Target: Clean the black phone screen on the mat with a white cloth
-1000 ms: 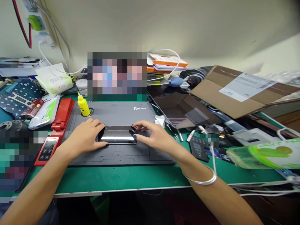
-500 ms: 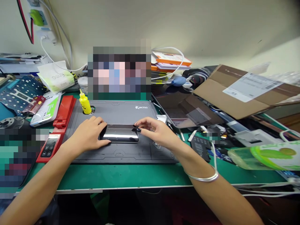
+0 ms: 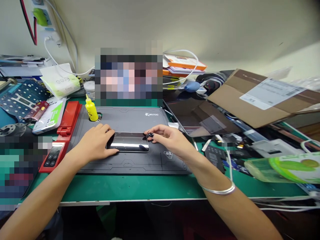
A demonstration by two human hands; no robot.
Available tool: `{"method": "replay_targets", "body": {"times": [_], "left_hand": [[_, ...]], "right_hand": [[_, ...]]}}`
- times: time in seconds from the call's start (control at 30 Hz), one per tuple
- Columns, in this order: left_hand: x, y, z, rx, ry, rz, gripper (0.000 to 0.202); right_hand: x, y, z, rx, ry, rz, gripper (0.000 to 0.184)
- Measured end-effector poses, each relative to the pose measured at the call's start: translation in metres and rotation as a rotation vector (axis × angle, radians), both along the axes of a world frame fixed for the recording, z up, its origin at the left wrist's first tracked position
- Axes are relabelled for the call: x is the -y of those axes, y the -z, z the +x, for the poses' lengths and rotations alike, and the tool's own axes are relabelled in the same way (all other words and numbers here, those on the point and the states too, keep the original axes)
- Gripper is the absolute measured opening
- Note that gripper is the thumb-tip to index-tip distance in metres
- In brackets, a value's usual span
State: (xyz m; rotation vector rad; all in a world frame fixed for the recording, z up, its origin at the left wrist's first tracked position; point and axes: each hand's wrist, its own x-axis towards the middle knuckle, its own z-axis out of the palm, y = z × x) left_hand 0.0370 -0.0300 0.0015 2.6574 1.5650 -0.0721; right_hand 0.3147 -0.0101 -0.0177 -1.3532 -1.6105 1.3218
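A black, glossy smartphone (image 3: 128,142) lies flat, screen up, on a grey WKTOO work mat (image 3: 140,163). My left hand (image 3: 98,143) grips its left end, thumb along the near edge and fingers at the far edge. At the phone's far right corner, my right hand (image 3: 163,136) is closed in a pinch, thumb against fingertips. Whatever sits between those fingertips is too small to make out. Beyond my left hand, a yellow dropper bottle (image 3: 91,110) stands in a cut-out of the mat.
A red device with a button panel (image 3: 53,156) borders the mat's left side. To the right lie a dark screen panel (image 3: 197,113), a cardboard box (image 3: 252,96), loose parts and a green-and-white plastic bag (image 3: 287,166). Blurred screens show at the back and left.
The right thumb and fingertips have shifted slightly right at the phone's corner and drawn closer together. My left hand and the phone stay in place; the whole view shifts slightly.
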Motion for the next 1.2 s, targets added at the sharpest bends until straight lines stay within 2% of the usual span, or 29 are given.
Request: {"method": "replay_targets", "body": {"times": [0.17,0.37,0.5,0.87,1.2], "left_hand": [[0.0003,-0.0007,0.0013,-0.012,-0.005,-0.011,0.053],[0.0008,0.0006,0.0016,0.011,-0.027,0.006,0.052],[0.0006,0.0018,0.0009,0.041,-0.043,0.006,0.051],[0.0011,0.0019,0.0007,0.047,-0.048,0.001,0.051],[0.0007,0.0010,0.0012,0.038,-0.043,-0.021,0.055]], "right_hand": [[-0.0040,0.0022,0.0029,-0.058,-0.014,-0.031,0.034],[-0.0059,0.0001,0.0056,-0.263,0.029,-0.229,0.034],[-0.0052,-0.0028,0.0069,-0.317,0.037,-0.296,0.031],[-0.0068,0.0004,0.0049,-0.337,0.023,-0.312,0.029],[-0.0095,0.0027,0.0010,-0.426,0.037,-0.340,0.036]]}}
